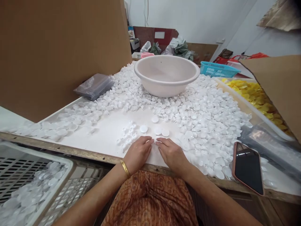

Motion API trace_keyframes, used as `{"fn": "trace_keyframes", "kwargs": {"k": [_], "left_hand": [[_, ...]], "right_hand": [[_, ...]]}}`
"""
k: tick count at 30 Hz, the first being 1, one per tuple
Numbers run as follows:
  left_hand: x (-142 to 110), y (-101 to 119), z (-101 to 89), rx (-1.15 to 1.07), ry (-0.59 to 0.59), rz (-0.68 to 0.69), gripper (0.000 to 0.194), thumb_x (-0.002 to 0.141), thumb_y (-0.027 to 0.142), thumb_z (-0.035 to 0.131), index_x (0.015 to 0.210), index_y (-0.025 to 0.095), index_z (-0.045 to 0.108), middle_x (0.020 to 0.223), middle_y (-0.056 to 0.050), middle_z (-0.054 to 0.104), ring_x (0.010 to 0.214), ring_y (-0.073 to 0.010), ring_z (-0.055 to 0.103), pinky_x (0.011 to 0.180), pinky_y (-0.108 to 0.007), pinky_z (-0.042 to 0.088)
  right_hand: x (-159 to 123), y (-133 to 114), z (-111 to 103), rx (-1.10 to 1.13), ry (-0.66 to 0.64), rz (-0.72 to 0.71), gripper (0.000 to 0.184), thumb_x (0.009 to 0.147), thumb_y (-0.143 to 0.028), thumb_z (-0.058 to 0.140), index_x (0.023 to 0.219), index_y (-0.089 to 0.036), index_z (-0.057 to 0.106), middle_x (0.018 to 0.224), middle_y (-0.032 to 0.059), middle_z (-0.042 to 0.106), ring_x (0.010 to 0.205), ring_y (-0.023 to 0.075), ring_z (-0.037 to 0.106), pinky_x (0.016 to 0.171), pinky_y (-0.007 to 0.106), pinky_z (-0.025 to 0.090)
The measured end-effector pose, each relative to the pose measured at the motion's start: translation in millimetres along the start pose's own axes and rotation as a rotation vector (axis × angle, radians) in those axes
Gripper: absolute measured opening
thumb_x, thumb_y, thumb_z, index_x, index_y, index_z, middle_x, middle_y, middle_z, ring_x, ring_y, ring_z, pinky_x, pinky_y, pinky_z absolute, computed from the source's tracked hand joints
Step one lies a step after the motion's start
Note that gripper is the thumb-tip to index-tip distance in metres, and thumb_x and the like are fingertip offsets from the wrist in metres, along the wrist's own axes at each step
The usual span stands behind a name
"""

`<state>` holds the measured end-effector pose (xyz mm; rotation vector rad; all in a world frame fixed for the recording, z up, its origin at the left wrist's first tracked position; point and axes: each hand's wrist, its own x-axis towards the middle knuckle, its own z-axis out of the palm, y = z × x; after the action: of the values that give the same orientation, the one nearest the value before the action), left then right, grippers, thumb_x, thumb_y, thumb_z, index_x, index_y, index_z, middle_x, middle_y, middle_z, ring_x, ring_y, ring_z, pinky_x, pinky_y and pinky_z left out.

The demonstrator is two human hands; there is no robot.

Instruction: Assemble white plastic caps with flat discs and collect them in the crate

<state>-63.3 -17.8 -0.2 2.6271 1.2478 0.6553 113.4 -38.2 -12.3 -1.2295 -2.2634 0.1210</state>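
Observation:
My left hand (139, 151), with a gold bangle (125, 168) on its wrist, is closed near the table's front edge. Facing it, almost fingertip to fingertip, is my right hand (172, 154), its fingers also pressed together. Whatever is between the fingers is too small to make out. Just beyond them lie several round white plastic discs (144, 129). Small white plastic pieces (128, 138) form a loose cluster beside my left hand. To the right of my right hand spreads a heap of glossy white disc-shaped parts (211, 125).
A large white basin (166, 89) stands among the parts. A phone (248, 168) overhangs the front edge at right, near a bin of yellow parts (256, 94). Tall cardboard (66, 56) and a plastic-wrapped packet (95, 86) stand left. A crate (68, 166) holds white parts below.

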Motion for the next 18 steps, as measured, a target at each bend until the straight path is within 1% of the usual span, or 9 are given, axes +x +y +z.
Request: {"fn": "trace_keyframes", "kwargs": {"k": [2, 5, 8, 11, 14, 16, 18], "left_hand": [[-1.2, 2.6, 2.5, 0.043, -0.048, 0.059, 0.028, 0.086, 0.013, 0.04, 0.109, 0.012, 0.055, 0.109, -0.01, 0.059, 0.102, -0.0201, 0.054, 0.089, -0.037, 0.048], [-0.8, 4.2, 9.1, 0.072, -0.065, 0.086, 0.028, 0.087, 0.012, 0.038, 0.111, 0.01, 0.053, 0.113, -0.012, 0.057, 0.106, -0.0204, 0.053, 0.091, -0.038, 0.048], [0.8, 3.9, 12.6, 0.059, -0.057, 0.078, 0.03, 0.087, 0.013, 0.036, 0.113, 0.012, 0.052, 0.114, -0.012, 0.057, 0.111, -0.0215, 0.051, 0.092, -0.041, 0.048], [4.9, 2.0, 12.3, 0.027, -0.042, 0.065, 0.031, 0.088, 0.014, 0.036, 0.114, 0.012, 0.051, 0.115, -0.012, 0.056, 0.115, -0.0224, 0.047, 0.094, -0.043, 0.046], [11.9, 0.3, 11.0, -0.01, -0.064, 0.07, 0.03, 0.088, 0.015, 0.035, 0.112, 0.013, 0.052, 0.114, -0.012, 0.057, 0.11, -0.0202, 0.051, 0.09, -0.039, 0.048], [16.5, 1.1, 10.0, -0.011, -0.102, 0.062, 0.028, 0.088, 0.015, 0.035, 0.108, 0.013, 0.054, 0.109, -0.01, 0.059, 0.1, -0.0192, 0.054, 0.083, -0.038, 0.049], [19.4, 4.6, 8.8, 0.016, -0.137, 0.027, 0.026, 0.088, 0.015, 0.036, 0.106, 0.014, 0.055, 0.105, -0.009, 0.061, 0.093, -0.019, 0.056, 0.077, -0.039, 0.046]], "right_hand": [[-2.5, 0.2, 0.7, -0.03, -0.036, -0.029, 0.031, 0.087, -0.01, 0.038, 0.109, -0.013, 0.059, 0.11, 0.0106, 0.061, 0.096, 0.021, 0.055, 0.084, 0.036, 0.049], [-2.6, -1.5, 1.5, -0.067, -0.047, -0.041, 0.031, 0.085, -0.008, 0.042, 0.111, -0.01, 0.058, 0.11, 0.0121, 0.062, 0.093, 0.0222, 0.056, 0.08, 0.037, 0.05], [-1.5, -2.3, 3.1, -0.11, -0.028, 0.001, 0.028, 0.084, -0.01, 0.046, 0.106, -0.015, 0.062, 0.105, 0.0095, 0.065, 0.095, 0.0247, 0.056, 0.075, 0.04, 0.05], [-1.6, -0.2, 7.6, -0.096, 0.02, 0.003, 0.027, 0.084, -0.009, 0.047, 0.103, -0.016, 0.063, 0.104, 0.0086, 0.066, 0.104, 0.0248, 0.054, 0.081, 0.041, 0.049], [-3.2, 3.0, 13.1, -0.043, 0.059, -0.031, 0.029, 0.083, -0.007, 0.046, 0.106, -0.014, 0.062, 0.106, 0.0091, 0.065, 0.104, 0.022, 0.055, 0.089, 0.038, 0.048], [-4.2, 4.6, 15.0, -0.039, 0.059, -0.04, 0.031, 0.083, -0.006, 0.044, 0.108, -0.014, 0.062, 0.109, 0.0095, 0.064, 0.105, 0.022, 0.056, 0.09, 0.037, 0.048], [-4.3, 5.0, 15.0, -0.041, 0.054, -0.043, 0.032, 0.084, -0.005, 0.043, 0.108, -0.014, 0.061, 0.11, 0.0098, 0.063, 0.106, 0.0221, 0.056, 0.09, 0.037, 0.049]]}}
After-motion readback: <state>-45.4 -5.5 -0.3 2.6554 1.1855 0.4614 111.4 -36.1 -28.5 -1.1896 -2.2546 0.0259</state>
